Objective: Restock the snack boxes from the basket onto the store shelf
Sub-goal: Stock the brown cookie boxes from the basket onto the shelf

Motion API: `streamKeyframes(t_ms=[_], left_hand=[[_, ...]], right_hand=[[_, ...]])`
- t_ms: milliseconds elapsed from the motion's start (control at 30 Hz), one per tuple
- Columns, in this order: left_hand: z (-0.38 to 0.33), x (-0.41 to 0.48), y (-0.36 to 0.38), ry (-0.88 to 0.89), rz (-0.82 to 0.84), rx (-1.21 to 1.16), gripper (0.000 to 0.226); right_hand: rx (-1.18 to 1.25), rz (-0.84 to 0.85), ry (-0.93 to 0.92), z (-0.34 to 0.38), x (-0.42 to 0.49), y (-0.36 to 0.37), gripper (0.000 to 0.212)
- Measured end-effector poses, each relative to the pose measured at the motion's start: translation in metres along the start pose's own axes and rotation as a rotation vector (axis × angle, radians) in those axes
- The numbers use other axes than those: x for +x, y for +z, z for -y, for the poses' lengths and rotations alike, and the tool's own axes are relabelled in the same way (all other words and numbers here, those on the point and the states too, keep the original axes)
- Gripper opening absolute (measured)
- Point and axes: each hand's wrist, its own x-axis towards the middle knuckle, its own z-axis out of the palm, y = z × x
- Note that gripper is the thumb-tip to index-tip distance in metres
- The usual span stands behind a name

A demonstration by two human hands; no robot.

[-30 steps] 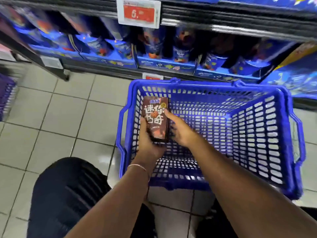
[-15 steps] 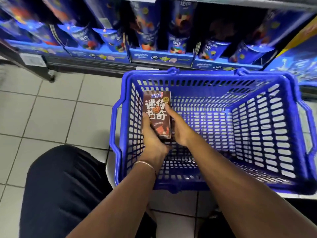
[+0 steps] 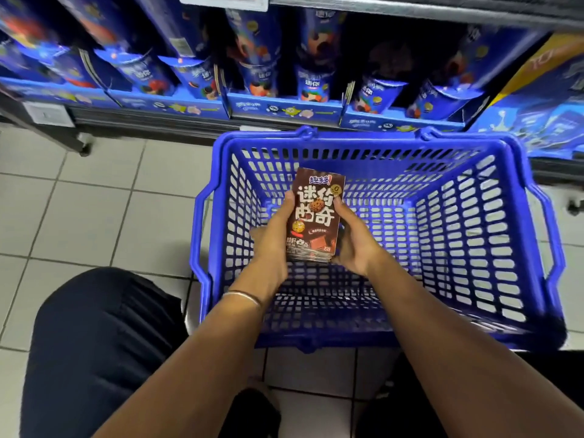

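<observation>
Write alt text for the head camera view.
Both hands, left and right, hold a small stack of brown snack boxes over a blue basket on a tiled floor. Beyond it, a low shelf holds blue snack cups.

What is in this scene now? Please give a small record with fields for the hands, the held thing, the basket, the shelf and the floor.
held item: stack of brown cardboard snack boxes, white print facing up
left hand: left hand grips the stack's left side; thin bracelet on wrist
right hand: right hand grips the stack's right side
basket: blue plastic mesh basket on the floor; no other boxes visible in it
shelf: low store shelf with blue snack packs
floor: pale tiled floor
</observation>
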Motion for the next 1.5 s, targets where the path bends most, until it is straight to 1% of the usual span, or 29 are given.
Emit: streamKeyframes(t_ms=[33, 133, 167, 233, 267, 400, 467, 533, 633, 733, 800, 867, 933, 1000, 1067, 1100, 1200, 1267, 1367, 1433, 1500], left_hand=[[-0.007, 0.005, -0.001, -0.001, 0.034, 0.048, 0.096], [-0.020, 0.011, 0.003, -0.025, 0.217, 0.171, 0.076], [-0.020, 0.015, 0.004, -0.042, 0.248, 0.172, 0.075], [-0.017, 0.021, 0.005, -0.071, 0.266, 0.157, 0.081], [-0.016, 0.022, 0.005, -0.079, 0.265, 0.157, 0.084], [-0.022, 0.010, 0.005, -0.116, 0.277, 0.181, 0.096], [-0.032, -0.011, 0.009, -0.128, 0.268, 0.175, 0.100], [-0.045, -0.045, 0.020, -0.137, 0.254, 0.185, 0.098], [-0.069, -0.112, 0.041, -0.089, 0.278, 0.195, 0.083], [-0.093, -0.193, 0.053, -0.049, 0.313, 0.204, 0.074], [-0.106, -0.254, 0.057, 0.002, 0.329, 0.216, 0.072], [-0.123, -0.321, 0.064, 0.029, 0.375, 0.222, 0.072], [-0.142, -0.389, 0.069, 0.023, 0.425, 0.196, 0.072], [-0.162, -0.450, 0.072, 0.042, 0.440, 0.165, 0.074], [-0.184, -0.501, 0.074, 0.072, 0.477, 0.151, 0.074], [-0.193, -0.523, 0.075, 0.084, 0.508, 0.168, 0.073], [-0.218, -0.580, 0.079, 0.120, 0.544, 0.198, 0.076], [-0.231, -0.606, 0.084, 0.152, 0.528, 0.208, 0.080], [-0.249, -0.640, 0.091, 0.175, 0.561, 0.223, 0.071], [-0.258, -0.659, 0.095, 0.191, 0.570, 0.222, 0.071], [-0.265, -0.678, 0.103, 0.216, 0.582, 0.237, 0.071]], right_hand=[[0.010, 0.015, 0.000, 0.000, 0.000, -0.001, 0.082], [0.041, 0.038, 0.001, -0.002, 0.001, 0.000, 0.070], [0.053, 0.051, -0.001, -0.002, 0.002, 0.001, 0.065], [0.063, 0.081, -0.006, -0.004, 0.003, 0.003, 0.057], [0.059, 0.087, -0.006, -0.004, 0.002, 0.005, 0.056], [-0.024, 0.070, -0.005, 0.012, -0.018, 0.015, 0.064], [-0.058, 0.050, -0.026, 0.028, -0.042, 0.026, 0.059], [-0.068, 0.027, -0.058, 0.048, -0.076, 0.041, 0.053], [-0.017, 0.004, -0.118, 0.081, -0.147, 0.072, 0.055], [0.035, 0.000, -0.159, 0.114, -0.233, 0.109, 0.042], [0.055, -0.020, -0.167, 0.137, -0.294, 0.136, 0.039], [0.046, -0.036, -0.184, 0.158, -0.356, 0.165, 0.044], [0.006, -0.017, -0.184, 0.178, -0.418, 0.195, 0.055], [-0.016, -0.002, -0.184, 0.193, -0.474, 0.225, 0.065], [-0.012, 0.003, -0.209, 0.207, -0.522, 0.253, 0.069], [-0.001, 0.006, -0.233, 0.213, -0.543, 0.266, 0.066], [0.078, -0.002, -0.298, 0.227, -0.595, 0.301, 0.049], [0.124, 0.016, -0.320, 0.234, -0.622, 0.319, 0.046], [0.123, 0.059, -0.375, 0.242, -0.655, 0.339, 0.051], [0.083, 0.079, -0.409, 0.249, -0.676, 0.349, 0.060], [0.026, 0.061, -0.448, 0.254, -0.693, 0.356, 0.072]])
